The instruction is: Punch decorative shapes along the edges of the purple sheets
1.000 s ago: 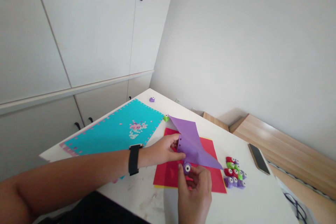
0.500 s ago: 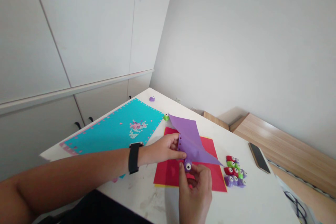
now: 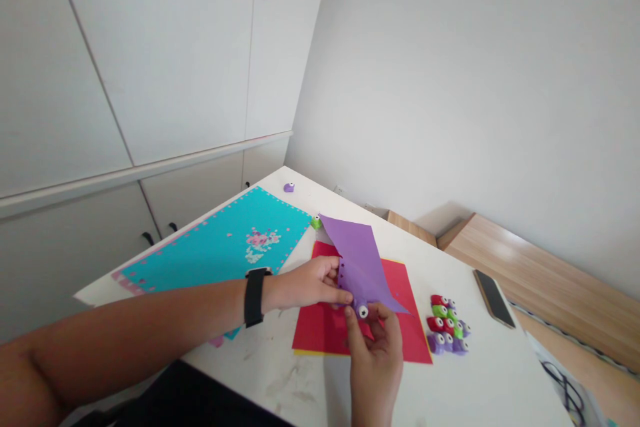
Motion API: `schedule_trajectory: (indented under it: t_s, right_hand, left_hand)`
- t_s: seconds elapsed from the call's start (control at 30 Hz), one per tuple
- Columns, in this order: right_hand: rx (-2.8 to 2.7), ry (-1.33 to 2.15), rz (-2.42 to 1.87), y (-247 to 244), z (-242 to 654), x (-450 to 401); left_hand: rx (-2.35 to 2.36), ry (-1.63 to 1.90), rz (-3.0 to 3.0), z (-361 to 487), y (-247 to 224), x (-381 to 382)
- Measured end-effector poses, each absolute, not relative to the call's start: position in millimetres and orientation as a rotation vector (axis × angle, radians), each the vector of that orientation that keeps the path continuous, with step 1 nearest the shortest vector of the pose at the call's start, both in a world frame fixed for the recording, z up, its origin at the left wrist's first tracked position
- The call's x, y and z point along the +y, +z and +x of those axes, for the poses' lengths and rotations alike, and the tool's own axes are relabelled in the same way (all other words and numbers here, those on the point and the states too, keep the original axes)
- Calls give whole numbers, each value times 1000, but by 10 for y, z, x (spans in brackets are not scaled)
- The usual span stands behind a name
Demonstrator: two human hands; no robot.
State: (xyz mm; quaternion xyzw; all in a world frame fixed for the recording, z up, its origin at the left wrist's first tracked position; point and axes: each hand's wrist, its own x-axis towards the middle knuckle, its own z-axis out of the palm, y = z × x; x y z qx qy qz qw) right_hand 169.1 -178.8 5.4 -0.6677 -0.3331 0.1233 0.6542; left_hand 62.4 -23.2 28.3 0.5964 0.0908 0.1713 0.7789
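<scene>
Head view: since the last frame your right hand (image 3: pixel 376 353) has moved to the right along the lower edge of the purple paper sheet (image 3: pixel 361 260), taking the purple craft punch (image 3: pixel 362 311) with it. The sheet's right-hand tip has drawn inward, so the paper now looks narrower.

The sheet's long axis runs from its upper-left corner, just beside a green punch (image 3: pixel 316 221), down to a tapered tip at lower right. It points across the red paper sheet (image 3: pixel 320 327), which lies beneath it on a thin yellow sheet (image 3: pixel 320 353).

Your left hand (image 3: pixel 310 285) has a closed grip, pinching the purple paper right beside a row of small punched holes (image 3: pixel 341 273). Your right hand's grip is closed around the punch, which sits at the sheet's lower edge; whether the paper is inside its slot, you cannot tell from this view.

Your left forearm, with a black wrist strap (image 3: pixel 255 296), crosses the near edge of a teal sheet (image 3: pixel 210 247) bearing pink and green paper cutouts (image 3: pixel 261 245). To the right on the white surface (image 3: pixel 480 380) sits a cluster of red, green and purple punches (image 3: pixel 447 325), with a phone (image 3: pixel 493 298) beyond it. A lone purple punch (image 3: pixel 289 187) stands near the far corner.
</scene>
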Motion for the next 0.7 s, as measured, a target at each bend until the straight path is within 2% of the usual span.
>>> schedule_trajectory:
  t_s: [0.17,0.43,0.7]
  right_hand:
    - [-683,451,-1450,67,1689,-1782]
    - [-640,417,-1426,93,1628,-1757]
    - [-618,537,-1467,145,1637,-1838]
  left_hand:
    - [276,296,1342,593,327,-235]
    - [315,202,1359,552,447,-262]
    - [314,214,1352,556,395,-251]
